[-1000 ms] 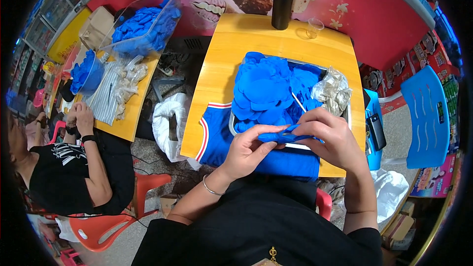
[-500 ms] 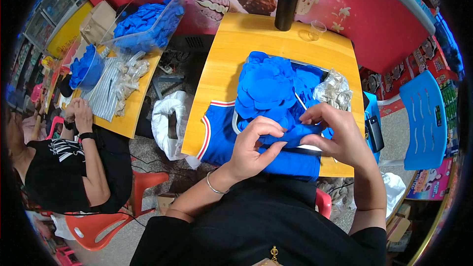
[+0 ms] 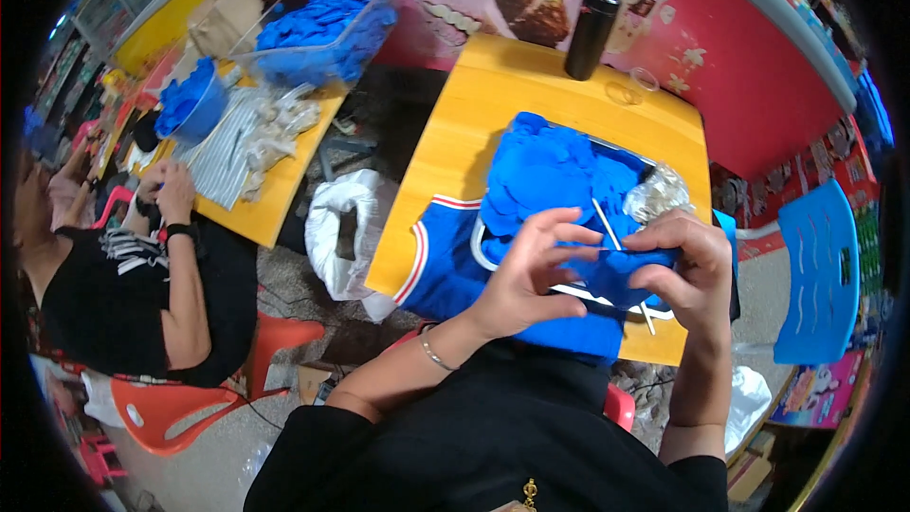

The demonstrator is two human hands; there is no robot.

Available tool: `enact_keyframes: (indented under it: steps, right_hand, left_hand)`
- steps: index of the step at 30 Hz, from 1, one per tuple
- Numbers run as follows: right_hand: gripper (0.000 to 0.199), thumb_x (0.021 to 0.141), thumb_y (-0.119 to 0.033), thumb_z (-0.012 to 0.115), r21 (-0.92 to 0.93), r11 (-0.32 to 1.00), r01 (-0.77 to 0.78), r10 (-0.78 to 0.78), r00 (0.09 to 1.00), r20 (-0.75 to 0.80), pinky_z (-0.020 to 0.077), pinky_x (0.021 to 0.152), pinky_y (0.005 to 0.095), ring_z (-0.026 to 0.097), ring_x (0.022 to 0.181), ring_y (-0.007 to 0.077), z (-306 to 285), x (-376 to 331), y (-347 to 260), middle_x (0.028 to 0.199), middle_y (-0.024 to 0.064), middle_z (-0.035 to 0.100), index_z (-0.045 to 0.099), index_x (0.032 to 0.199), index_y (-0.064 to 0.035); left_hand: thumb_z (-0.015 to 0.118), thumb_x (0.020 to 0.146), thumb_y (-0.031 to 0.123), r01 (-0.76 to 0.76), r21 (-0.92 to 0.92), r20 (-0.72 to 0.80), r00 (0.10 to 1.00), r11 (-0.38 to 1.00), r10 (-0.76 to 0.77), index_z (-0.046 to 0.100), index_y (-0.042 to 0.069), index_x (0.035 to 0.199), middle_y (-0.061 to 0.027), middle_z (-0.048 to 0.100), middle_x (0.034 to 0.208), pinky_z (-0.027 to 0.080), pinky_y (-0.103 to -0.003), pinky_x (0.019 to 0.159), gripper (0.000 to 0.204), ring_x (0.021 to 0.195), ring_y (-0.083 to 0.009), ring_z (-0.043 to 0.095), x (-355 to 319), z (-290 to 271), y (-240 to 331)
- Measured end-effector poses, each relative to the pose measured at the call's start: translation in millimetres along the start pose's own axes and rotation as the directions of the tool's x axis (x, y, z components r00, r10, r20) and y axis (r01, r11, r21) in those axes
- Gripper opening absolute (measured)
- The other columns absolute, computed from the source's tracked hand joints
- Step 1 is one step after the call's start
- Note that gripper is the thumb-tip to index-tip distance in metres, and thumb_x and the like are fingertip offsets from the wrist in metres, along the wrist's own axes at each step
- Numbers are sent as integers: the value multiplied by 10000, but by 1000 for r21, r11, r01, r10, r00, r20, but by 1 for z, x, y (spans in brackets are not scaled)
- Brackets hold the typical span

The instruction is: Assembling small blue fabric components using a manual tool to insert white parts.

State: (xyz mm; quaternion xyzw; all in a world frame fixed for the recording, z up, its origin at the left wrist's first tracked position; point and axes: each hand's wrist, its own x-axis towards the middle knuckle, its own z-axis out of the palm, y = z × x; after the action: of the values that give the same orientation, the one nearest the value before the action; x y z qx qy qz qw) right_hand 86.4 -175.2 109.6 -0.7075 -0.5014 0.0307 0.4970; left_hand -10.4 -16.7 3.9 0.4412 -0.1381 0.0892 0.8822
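My right hand (image 3: 690,265) pinches a small blue cloth piece (image 3: 621,277) between thumb and fingers, above the near edge of a tray. At the piece's left side, my left hand (image 3: 531,275) has its thumb and fingers spread apart, the fingertips close to the cloth. A thin white stick (image 3: 606,224) slants behind the blue piece, its lower end showing below; whether a hand holds it I cannot tell. Beyond my hands, a heap of round blue cloth pieces (image 3: 536,171) fills the light-rimmed tray (image 3: 481,248).
Blue clothing with striped trim (image 3: 441,246) lies under the tray on the wooden table (image 3: 445,147). Crumpled clear plastic (image 3: 659,192), a black bottle (image 3: 592,33) and a clear cup (image 3: 644,82) stand around it. At left, a person in black (image 3: 133,299) sits by another table. A blue chair (image 3: 817,270) is at right.
My left hand's fingers have spread from the cloth. The right hand still holds the blue piece, now slightly lower and farther right. The whole view has shifted.
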Motion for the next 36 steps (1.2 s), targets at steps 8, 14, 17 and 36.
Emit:
enact_keyframes:
  steps: [8,14,17,36]
  right_hand:
    - [300,661,-174,790,-16,981,-191,191,982,-10,480,595,263,627,685,154,15,-9,-2,772,80,641,658,872,-6]
    - [154,757,-74,660,-75,956,-284,284,959,-18,466,619,251,607,701,159,20,-21,16,811,94,616,619,875,16]
    - [208,751,-58,625,-203,939,-279,268,960,-80,452,642,281,574,709,186,28,-25,11,820,108,587,586,943,12]
    - [111,795,-98,621,-141,954,-264,248,961,-121,442,565,249,580,635,134,30,5,32,747,64,621,575,854,-15]
  left_hand:
    - [654,828,12,69,78,47,996,995,-73,516,51,1173,-21,586,956,494,-225,736,373,873,-81,577,-4,5,-8]
    - [626,857,34,11,221,-86,996,975,8,550,24,1052,-13,592,859,492,-210,645,210,748,-48,574,-8,2,-6]
    - [636,840,18,-23,315,-81,995,949,51,516,16,1095,-28,580,913,480,-227,719,282,841,-73,560,-7,5,-6]
    - [870,619,241,48,-39,-41,998,998,-50,184,95,1424,-70,372,1302,385,-337,986,1067,1161,-198,460,-4,2,-13]
